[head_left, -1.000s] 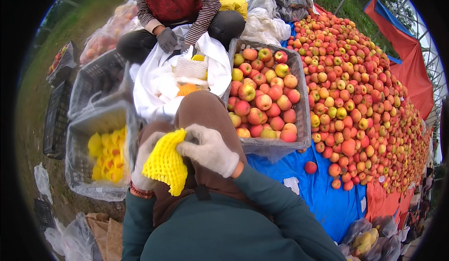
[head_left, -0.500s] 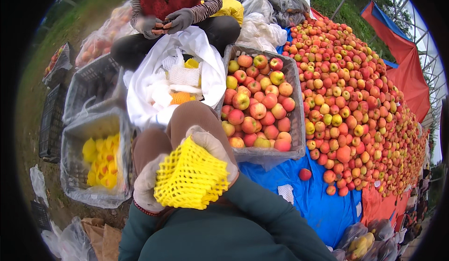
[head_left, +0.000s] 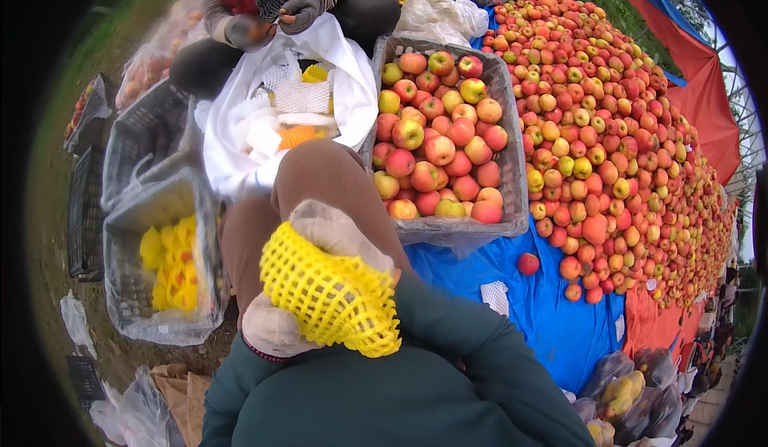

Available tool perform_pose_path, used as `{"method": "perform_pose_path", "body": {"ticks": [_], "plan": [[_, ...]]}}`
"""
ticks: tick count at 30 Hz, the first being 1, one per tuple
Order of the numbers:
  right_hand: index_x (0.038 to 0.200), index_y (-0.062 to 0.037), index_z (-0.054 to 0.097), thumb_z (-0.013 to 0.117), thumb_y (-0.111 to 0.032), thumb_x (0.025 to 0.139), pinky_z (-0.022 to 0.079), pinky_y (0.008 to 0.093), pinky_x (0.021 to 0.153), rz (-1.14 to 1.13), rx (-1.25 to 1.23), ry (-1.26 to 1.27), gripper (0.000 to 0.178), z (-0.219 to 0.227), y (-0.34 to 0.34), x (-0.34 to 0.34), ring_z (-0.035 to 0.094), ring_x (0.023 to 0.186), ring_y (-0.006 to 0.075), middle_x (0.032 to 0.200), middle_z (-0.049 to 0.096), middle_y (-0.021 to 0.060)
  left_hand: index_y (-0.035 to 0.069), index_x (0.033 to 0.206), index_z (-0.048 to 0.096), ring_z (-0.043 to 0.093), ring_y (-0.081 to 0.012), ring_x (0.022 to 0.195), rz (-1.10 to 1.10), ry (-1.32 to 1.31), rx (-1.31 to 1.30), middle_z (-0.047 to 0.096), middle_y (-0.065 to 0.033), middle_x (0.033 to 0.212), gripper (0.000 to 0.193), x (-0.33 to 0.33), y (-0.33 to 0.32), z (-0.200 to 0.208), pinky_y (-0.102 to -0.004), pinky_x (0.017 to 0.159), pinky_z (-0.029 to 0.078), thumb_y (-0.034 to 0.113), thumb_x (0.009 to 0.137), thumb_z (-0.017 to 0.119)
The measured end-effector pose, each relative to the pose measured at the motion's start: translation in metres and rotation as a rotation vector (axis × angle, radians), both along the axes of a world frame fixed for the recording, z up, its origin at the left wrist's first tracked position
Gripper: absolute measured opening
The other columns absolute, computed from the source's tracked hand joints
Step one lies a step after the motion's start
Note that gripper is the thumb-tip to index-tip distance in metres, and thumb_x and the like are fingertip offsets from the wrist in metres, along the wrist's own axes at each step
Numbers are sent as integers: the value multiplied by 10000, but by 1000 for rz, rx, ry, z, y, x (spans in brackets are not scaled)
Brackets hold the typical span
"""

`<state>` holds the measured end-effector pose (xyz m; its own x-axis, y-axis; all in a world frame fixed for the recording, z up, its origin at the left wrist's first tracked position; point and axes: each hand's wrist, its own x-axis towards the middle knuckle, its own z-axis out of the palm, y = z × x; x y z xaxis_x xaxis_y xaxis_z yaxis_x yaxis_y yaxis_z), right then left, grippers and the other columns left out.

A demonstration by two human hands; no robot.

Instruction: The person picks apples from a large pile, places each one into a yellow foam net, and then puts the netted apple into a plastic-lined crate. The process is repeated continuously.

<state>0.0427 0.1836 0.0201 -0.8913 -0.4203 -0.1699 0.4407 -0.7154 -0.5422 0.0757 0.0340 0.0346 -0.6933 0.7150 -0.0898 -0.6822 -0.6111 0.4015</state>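
A yellow foam fruit net (head_left: 328, 291) is stretched wide between my two gloved hands, above my lap. My left hand (head_left: 276, 327) holds its lower left side, with the fingers partly behind the mesh. At its upper edge is my right hand (head_left: 340, 235), closed on the net; the mesh covers part of that hand. Greyish glove fabric shows through some holes, and whether a fruit is inside I cannot tell. Just beyond my knees are a white sack (head_left: 232, 139) of foam nets and a grey crate (head_left: 512, 167) full of red and yellow apples.
A lined crate (head_left: 120, 287) at left holds yellow-netted fruit; another crate (head_left: 148, 155) stands behind it. A large apple heap (head_left: 600, 151) covers the right side, by a blue tarp (head_left: 552, 335). Across the sack sits a co-worker, whose gloved hands (head_left: 300, 12) hold something small.
My hands have turned the yellow net, which now slants down to the right. My left hand has shifted slightly right and my right hand left. The view has tilted down a little.
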Motion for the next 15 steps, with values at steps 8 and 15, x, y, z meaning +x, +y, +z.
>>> {"method": "perform_pose_path", "body": {"ticks": [8, 15], "plan": [[1018, 1, 587, 615, -256, 812, 495, 308, 732, -218, 1558, 415, 331, -52, 179, -42, 639, 860, 232, 911, 654, 148, -31, 1370, 296, 472, -366, 1195, 172, 125, 91, 419, -221, 1347, 764, -22, -19, 4, -501, 993, 394, 212, 772, 704], [1039, -51, 622, 611, -507, 721, 473, 393, 833, 869, 2089, 363, 556, -117, 202, -39, 611, 962, 328, 1014, 636, 199, 61, 1403, 262, 429, -325, 1232, 426, 199, -145, 385, -163, 1371, 772, -30, -31, -6, -504, 998, 391, 374, 816, 654]]}}
